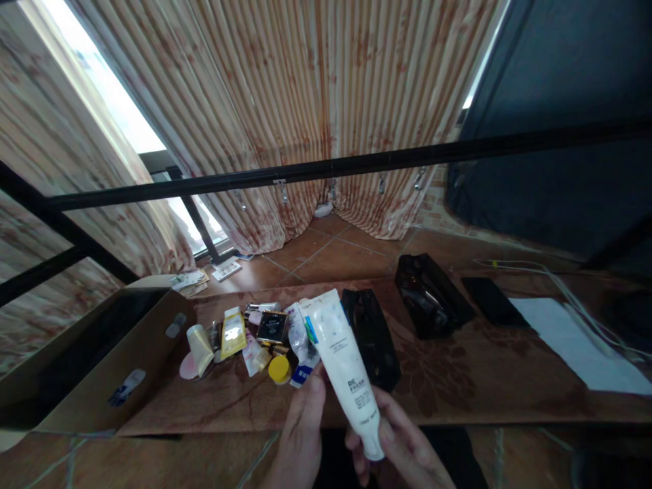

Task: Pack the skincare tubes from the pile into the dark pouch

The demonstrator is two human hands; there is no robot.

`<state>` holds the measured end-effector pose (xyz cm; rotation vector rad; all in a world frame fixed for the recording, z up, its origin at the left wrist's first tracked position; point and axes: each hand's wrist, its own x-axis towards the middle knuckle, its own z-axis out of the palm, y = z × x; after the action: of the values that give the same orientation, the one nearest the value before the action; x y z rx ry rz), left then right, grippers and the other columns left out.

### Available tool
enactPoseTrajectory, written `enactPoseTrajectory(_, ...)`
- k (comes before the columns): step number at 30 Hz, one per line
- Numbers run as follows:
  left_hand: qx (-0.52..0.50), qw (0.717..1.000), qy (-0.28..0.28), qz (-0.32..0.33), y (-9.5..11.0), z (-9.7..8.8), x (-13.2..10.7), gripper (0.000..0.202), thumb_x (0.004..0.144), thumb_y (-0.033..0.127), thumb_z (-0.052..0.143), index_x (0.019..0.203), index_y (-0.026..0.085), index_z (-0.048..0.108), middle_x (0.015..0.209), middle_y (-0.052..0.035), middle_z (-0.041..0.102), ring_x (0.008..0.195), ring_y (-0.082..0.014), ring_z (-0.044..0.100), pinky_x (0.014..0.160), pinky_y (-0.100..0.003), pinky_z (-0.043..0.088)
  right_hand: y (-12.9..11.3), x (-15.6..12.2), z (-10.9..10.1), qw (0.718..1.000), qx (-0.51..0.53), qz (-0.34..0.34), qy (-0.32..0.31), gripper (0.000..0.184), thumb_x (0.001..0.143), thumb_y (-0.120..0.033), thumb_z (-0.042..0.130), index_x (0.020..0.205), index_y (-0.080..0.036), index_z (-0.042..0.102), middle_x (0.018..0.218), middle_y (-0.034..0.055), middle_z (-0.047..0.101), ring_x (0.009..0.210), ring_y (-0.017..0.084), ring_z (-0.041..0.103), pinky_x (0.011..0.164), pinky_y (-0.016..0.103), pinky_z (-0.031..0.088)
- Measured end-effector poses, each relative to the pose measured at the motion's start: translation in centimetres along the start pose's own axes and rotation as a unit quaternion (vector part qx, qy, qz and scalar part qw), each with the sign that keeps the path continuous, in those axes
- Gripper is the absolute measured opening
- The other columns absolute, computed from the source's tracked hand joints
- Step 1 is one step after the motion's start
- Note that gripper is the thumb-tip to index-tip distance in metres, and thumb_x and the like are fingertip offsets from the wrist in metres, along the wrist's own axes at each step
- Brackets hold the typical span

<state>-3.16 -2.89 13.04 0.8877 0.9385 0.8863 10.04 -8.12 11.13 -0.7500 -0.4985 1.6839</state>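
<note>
A white squeeze tube (343,360) printed "RE FRESH" is held up over the table, its cap end pointing down toward me. My right hand (402,441) is closed around its lower end by the cap. Just left of the tube, my left hand (303,421) is raised, thumb up and fingers mostly hidden; it looks open and apart from the tube. Beyond the hands lies a pile of cosmetics: a yellow tube (233,331), a black square compact (272,327), a round yellow-lidded jar (280,369), a cream-coloured tube (200,350) and a blue-and-white packet (304,372).
An open cardboard box (153,353) stands at the left. Two glossy black pouches (374,339) (430,295) lie to the right, then a dark phone (493,301), white paper (575,339) and a white cable (560,285). A black metal bar (305,170) crosses behind the brown-covered table (224,407).
</note>
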Motion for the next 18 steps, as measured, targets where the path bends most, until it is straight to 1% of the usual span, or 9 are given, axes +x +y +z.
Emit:
enactPoseTrajectory(1,-0.025,0.999,-0.025,-0.039,0.1,0.5,-0.1,0.059,0.086,0.062,0.045,0.124,0.017,0.056,0.067,-0.0032,0.06,0.063,-0.0196,0.061,0.055,-0.031,0.053,0.3,0.0,0.2,1.0,0.008,0.005,0.001,0.056,0.073,-0.052,0.071,0.116,-0.02,0.057,0.079,0.005,0.068,0.062,0.013,0.06,0.055,0.025,0.043)
enactPoseTrajectory(2,-0.039,0.996,-0.042,-0.067,0.1,1.0,-0.1,0.064,0.085,0.065,0.042,0.124,0.016,0.056,0.058,-0.0002,0.054,0.052,-0.0166,0.055,0.045,-0.028,0.048,0.5,0.0,0.3,1.0,0.013,0.007,0.002,0.056,0.071,-0.052,0.072,0.115,-0.021,0.058,0.079,0.0047,0.068,0.062,0.013,0.06,0.054,0.024,0.043)
enactPoseTrajectory(4,-0.065,0.992,-0.057,-0.093,0.0,1.6,-0.1,0.071,0.082,0.07,0.042,0.122,0.013,0.057,0.052,0.0037,0.044,0.043,-0.0121,0.045,0.037,-0.023,0.04,1.0,0.0,0.3,1.0,0.014,-0.003,0.012,0.056,0.069,-0.052,0.074,0.113,-0.022,0.058,0.08,0.0044,0.068,0.064,0.014,0.062,0.052,0.023,0.044)
enactPoseTrajectory(6,-0.092,0.99,-0.05,-0.093,-0.1,1.8,-0.1,0.072,0.079,0.07,0.049,0.119,0.011,0.059,0.052,0.0052,0.038,0.043,-0.0102,0.041,0.036,-0.02,0.037,1.4,0.0,0.2,0.999,0.007,-0.021,0.025,0.055,0.07,-0.051,0.074,0.114,-0.023,0.057,0.082,0.0045,0.069,0.068,0.014,0.062,0.054,0.023,0.045)
enactPoseTrajectory(9,-0.113,0.988,-0.048,-0.095,-0.3,1.9,0.0,0.07,0.078,0.066,0.052,0.122,0.011,0.059,0.052,0.0058,0.035,0.044,-0.0097,0.039,0.036,-0.019,0.034,1.8,0.1,0.0,0.999,-0.002,-0.033,0.03,0.054,0.072,-0.051,0.072,0.116,-0.023,0.055,0.083,0.0041,0.068,0.069,0.013,0.062,0.056,0.023,0.046)
enactPoseTrajectory(13,-0.138,0.982,-0.065,-0.108,-0.5,1.6,-0.1,0.071,0.081,0.064,0.05,0.128,0.011,0.055,0.053,0.0051,0.035,0.047,-0.0125,0.046,0.037,-0.02,0.035,2.1,0.2,-0.2,0.999,-0.007,-0.033,0.023,0.056,0.073,-0.051,0.071,0.117,-0.023,0.054,0.082,0.004,0.068,0.067,0.014,0.061,0.054,0.024,0.045)
enactPoseTrajectory(16,-0.155,0.977,-0.079,-0.12,-0.6,1.4,-0.1,0.07,0.084,0.063,0.043,0.128,0.01,0.056,0.054,0.004,0.036,0.051,-0.0149,0.051,0.036,-0.019,0.037,2.3,0.1,-0.3,0.999,-0.013,-0.032,0.017,0.054,0.073,-0.051,0.07,0.117,-0.023,0.054,0.082,0.0042,0.068,0.068,0.015,0.061,0.055,0.024,0.046)
enactPoseTrajectory(18,-0.162,0.975,-0.08,-0.132,-0.8,1.2,-0.1,0.068,0.087,0.062,0.038,0.126,0.01,0.057,0.053,0.004,0.036,0.051,-0.0146,0.052,0.035,-0.018,0.038,2.4,0.0,-0.4,0.999,-0.017,-0.027,0.013,0.054,0.073,-0.051,0.07,0.117,-0.023,0.055,0.082,0.0038,0.067,0.068,0.015,0.062,0.055,0.024,0.046)
